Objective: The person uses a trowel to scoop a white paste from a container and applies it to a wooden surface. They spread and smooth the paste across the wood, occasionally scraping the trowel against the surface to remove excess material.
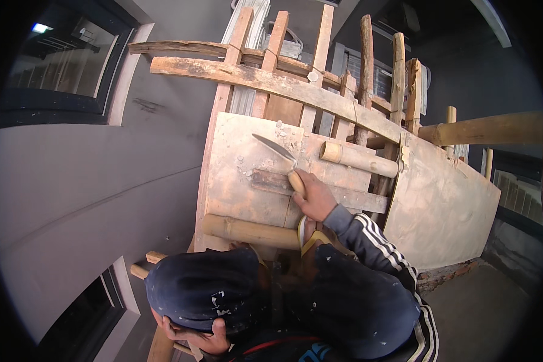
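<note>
A right hand (317,196) wraps its fingers around a trowel's (276,146) handle, blade angling toward 11 o'clock above a dusty board (232,193). At 7 o'clock, the left hand (205,341) cups a knee (202,286), thumb and fingers spread.

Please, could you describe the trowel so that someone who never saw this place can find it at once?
Near the middle of the picture lies a pale plywood board. Over it, the right hand grips the trowel by its pale, rounded handle. Unlike the thick bamboo pole to its right, it has a thin, pointed grey blade, aimed up and left.
</note>
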